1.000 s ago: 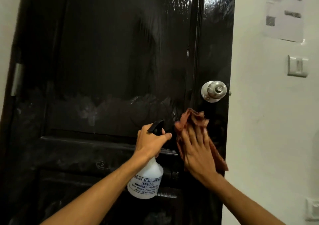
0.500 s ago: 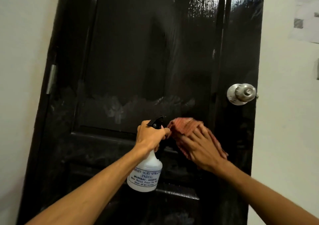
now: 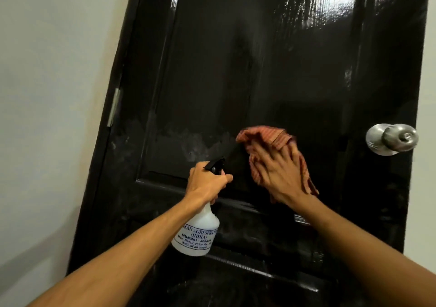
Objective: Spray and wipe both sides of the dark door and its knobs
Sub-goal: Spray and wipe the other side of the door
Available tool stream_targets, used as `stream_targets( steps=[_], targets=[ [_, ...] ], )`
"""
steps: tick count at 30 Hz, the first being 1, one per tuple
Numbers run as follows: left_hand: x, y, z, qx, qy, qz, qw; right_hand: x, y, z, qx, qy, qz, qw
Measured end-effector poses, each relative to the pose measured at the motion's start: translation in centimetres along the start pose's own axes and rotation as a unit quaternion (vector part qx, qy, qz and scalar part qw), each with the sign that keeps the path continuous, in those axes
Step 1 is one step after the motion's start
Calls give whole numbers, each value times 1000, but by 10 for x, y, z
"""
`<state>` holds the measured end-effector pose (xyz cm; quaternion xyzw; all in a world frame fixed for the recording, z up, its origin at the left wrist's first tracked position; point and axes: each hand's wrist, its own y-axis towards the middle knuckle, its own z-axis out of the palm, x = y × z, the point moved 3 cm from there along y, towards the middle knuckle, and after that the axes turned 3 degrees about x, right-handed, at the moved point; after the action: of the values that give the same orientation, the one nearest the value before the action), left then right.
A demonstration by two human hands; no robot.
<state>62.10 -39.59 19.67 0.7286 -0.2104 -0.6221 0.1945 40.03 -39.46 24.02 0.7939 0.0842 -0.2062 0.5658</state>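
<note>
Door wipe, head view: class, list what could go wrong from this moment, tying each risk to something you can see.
1. The left hand holds the spray bottle close beside the right hand; a squeeze might wet that hand rather than the door.
2. The cloth lies under flat fingers only, so it could slip down.
3. A cloudy band left of the cloth and the knob might be missed.

The dark door point(image 3: 283, 71) is cut off by the top and bottom edges of the view, and its other side cannot be seen. The left hand point(image 3: 205, 186) covers the neck of the spray bottle point(image 3: 197, 233), and the small lines of its label are not readable. The right hand point(image 3: 278, 174) is blurred and hides the middle of the cloth point(image 3: 266, 135). Both forearms leave the view at the bottom edge.
</note>
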Motion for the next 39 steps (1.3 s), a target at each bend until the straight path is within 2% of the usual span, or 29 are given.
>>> stream_targets(
  steps=[1,3,7,8,9,11,13,14,15,17,19,20,24,26,29,31,32,34,36,37,39],
  targets=[
    [3,2,-3,-4,0,-3,1000,0,7,-6,-6,-2,30,1000],
    [11,8,-13,-12,4,-7,1000,24,2,6,-22,-4,20,1000],
    [28,13,-32,-22,24,-10,999,80,-38,38,12,11,-190,982],
    [31,13,-36,-23,22,-10,999,79,-27,37,2,9,-209,978],
    [35,13,-41,-25,18,-12,999,77,-8,32,-18,11,-197,980],
    [40,14,-53,-34,13,-16,999,65,36,17,-61,13,-96,993],
    [45,18,-68,-46,16,-19,999,63,62,15,-47,6,-14,999],
    [46,21,-75,-54,18,-19,998,74,60,21,-40,-1,-14,999],
    [48,24,-82,-62,19,-19,998,91,51,30,-33,-1,-44,998],
    [53,28,-96,-73,22,-18,997,130,23,55,-14,23,-157,987],
    [57,27,-104,-80,25,-24,996,141,17,72,-8,40,-214,976],
    [62,27,-114,-86,27,-26,996,143,30,74,-26,51,-210,976],
    [75,27,-141,-96,32,-33,994,131,93,44,-63,53,-35,996],
    [81,31,-156,-110,39,-32,993,155,86,52,-61,44,-67,995],
    [87,34,-172,-112,38,-24,993,200,49,72,-19,56,-221,973],
    [90,34,-181,-108,40,-20,993,207,64,72,-29,61,-270,961],
    [92,34,-188,-108,42,-22,993,209,83,67,-47,62,-255,964],
    [98,36,-203,-110,40,-23,993,209,125,57,-80,71,-163,981],
    [105,38,-217,-118,34,-23,992,218,147,60,-73,64,-102,990],
    [108,41,-226,-126,33,-21,991,235,147,72,-63,61,-118,989],
    [112,45,-239,-138,36,-15,990,273,122,97,-31,61,-206,976]
  ],
)
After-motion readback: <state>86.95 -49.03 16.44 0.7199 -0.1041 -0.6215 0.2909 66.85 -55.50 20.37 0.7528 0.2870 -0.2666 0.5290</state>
